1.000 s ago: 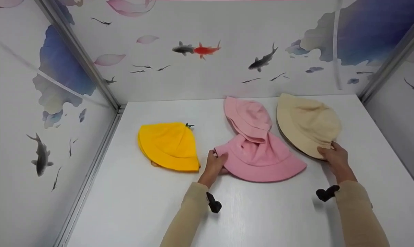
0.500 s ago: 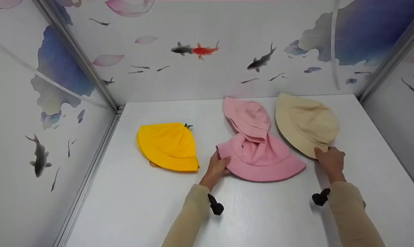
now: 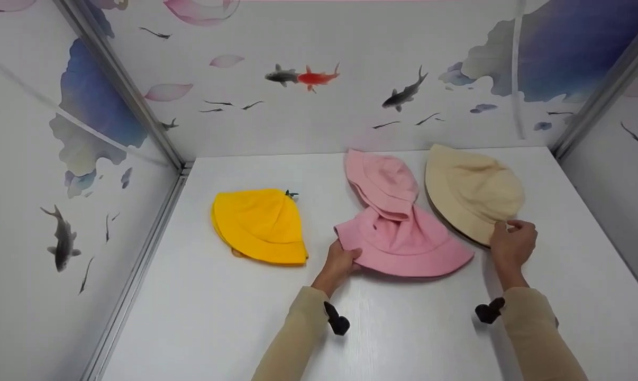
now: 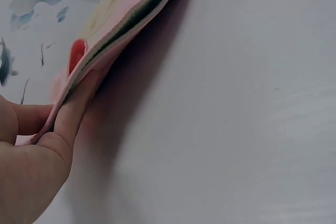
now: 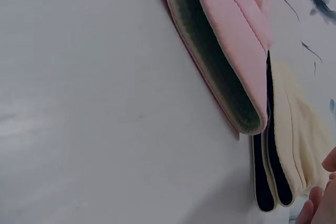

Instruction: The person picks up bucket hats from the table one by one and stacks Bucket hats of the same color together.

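Note:
At the middle of the table lies a pink bucket hat (image 3: 409,246), folded flat, its dark green lining showing inside the brim in both wrist views. My left hand (image 3: 339,267) pinches the left end of that brim, lifting it a little off the table. A beige bucket hat (image 3: 472,193) with a dark lining lies folded at the right. Beside its near brim end is my right hand (image 3: 513,244), fingers loosely curled and seemingly holding nothing. In the right wrist view only some fingertips (image 5: 310,205) of this hand show, near the beige hat.
Behind the held hat, a smaller light pink bucket hat (image 3: 385,182) lies partly over its crown. A yellow bucket hat (image 3: 261,225) with a small dark tip lies to the left. Painted panels (image 3: 319,121) enclose the white table (image 3: 403,333) at back and sides.
My right hand has let go of the beige hat's brim and shifted slightly left. My left hand has moved slightly right and nearer, and the pink brim's left corner has shifted a little right.

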Tool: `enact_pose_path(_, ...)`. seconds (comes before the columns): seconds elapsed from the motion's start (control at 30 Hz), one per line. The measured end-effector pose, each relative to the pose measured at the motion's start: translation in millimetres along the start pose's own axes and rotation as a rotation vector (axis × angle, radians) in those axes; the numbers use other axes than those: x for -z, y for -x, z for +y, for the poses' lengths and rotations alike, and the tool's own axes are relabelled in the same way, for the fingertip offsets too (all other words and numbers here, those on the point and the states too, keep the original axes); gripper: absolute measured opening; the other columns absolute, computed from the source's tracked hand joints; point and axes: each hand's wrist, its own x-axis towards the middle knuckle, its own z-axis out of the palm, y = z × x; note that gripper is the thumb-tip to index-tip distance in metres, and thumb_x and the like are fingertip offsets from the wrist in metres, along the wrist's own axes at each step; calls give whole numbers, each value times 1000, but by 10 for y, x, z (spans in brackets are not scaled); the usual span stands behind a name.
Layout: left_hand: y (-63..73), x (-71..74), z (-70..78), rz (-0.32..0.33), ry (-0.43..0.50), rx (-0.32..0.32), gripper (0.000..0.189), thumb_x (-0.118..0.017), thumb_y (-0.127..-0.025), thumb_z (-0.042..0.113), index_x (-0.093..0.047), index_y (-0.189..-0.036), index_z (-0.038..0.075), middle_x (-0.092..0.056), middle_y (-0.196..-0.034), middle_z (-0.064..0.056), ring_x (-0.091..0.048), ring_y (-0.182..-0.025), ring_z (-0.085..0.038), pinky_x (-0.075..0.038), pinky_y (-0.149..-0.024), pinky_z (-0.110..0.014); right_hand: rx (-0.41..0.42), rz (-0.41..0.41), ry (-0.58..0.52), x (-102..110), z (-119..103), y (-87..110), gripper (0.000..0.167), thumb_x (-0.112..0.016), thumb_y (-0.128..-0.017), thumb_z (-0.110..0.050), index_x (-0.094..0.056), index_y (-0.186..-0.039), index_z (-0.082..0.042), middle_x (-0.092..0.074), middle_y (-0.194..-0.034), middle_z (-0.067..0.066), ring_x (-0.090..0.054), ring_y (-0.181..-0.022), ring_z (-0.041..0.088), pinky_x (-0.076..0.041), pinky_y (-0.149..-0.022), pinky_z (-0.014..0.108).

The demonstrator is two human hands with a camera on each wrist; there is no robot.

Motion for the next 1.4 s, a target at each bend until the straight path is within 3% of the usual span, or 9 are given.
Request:
enact_pose_path(0.2, 45, 3, -26, 31, -1, -2, 50, -55, -97, 1, -44, -146, 6, -59, -109, -5, -56, -79, -13, -50, -61, -23, 29, -7, -60, -79, -116, 119, 15, -50, -96, -23, -56, -107, -15, -48, -93, -7, -45, -81, 8, -39, -70, 25)
enact_pose_path(0.33, 85, 10, -52, 47, 24, -31, 48, -55, -97, -1, -44, -144, 0, -59, -106, -7, -56, -76, -14, -51, -61, -23, 42, -85, -84, -103, -282, 204, 19, -50, -96, -23, -58, -111, -13, -50, -95, -8, -47, -80, 4, -41, -67, 21)
enact_pose_path(0.57, 125, 17, -68, 79, -11, -44, 48, -56, -96, -2, -45, -143, -2, -61, -109, -9, -58, -77, -14, -53, -63, -23, -8, -412, -75, -155, -646, 345, 41, -47, -101, -29, -51, -132, -3, -55, -105, -5, -61, -75, -2, -51, -69, 14)
enact_pose_path(0.67, 145, 20, -57, 91, -28, -54, 48, -56, -96, -1, -45, -143, -2, -62, -113, -11, -58, -80, -14, -53, -64, -23, 6, -526, -47, -252, -784, 391, 48, -48, -102, -29, -49, -137, 3, -59, -114, 5, -63, -75, -3, -54, -71, 15)
enact_pose_path(0.8, 173, 14, -42, 94, -25, -85, 48, -56, -95, -2, -46, -143, -3, -63, -116, -12, -58, -82, -15, -54, -66, -24, 28, -652, 3, -434, -922, 447, 57, -48, -102, -33, -44, -143, 8, -55, -134, 24, -69, -101, 23, -59, -78, 23)
enact_pose_path(0.9, 183, 6, -34, 88, -29, -90, 49, -56, -96, -1, -46, -143, -1, -63, -119, -12, -58, -85, -15, -53, -68, -23, 16, -729, 32, -580, -974, 475, 63, -47, -103, -35, -40, -145, 12, -49, -142, 29, -61, -120, 37, -60, -87, 31)
enact_pose_path(1.07, 205, 3, -20, 86, -30, -92, 48, -57, -96, 0, -47, -142, -1, -62, -114, -10, -55, -79, -14, -49, -64, -23, -48, -778, 79, -817, -1040, 502, 62, -52, -101, -36, -45, -139, 13, -64, -111, 17, -69, -90, 19, -60, -83, 32)
enact_pose_path(1.2, 228, 1, -6, 94, -34, -126, 46, -57, -94, -1, -49, -139, -3, -61, -108, -10, -53, -76, -15, -48, -63, -25, -81, -740, 112, -945, -1102, 517, 59, -55, -99, -35, -49, -133, 12, -59, -98, 9, -62, -69, 9, -59, -69, 26)
enact_pose_path(1.4, 255, 36, 13, 94, -72, -175, 48, -56, -94, -2, -48, -142, -3, -61, -134, -14, -56, -106, -18, -51, -103, -35, -86, -735, 117, -1013, -1123, 542, 34, -54, -99, -35, -54, -99, -1, -45, -66, -4, -45, -53, 6, -43, -55, 22)
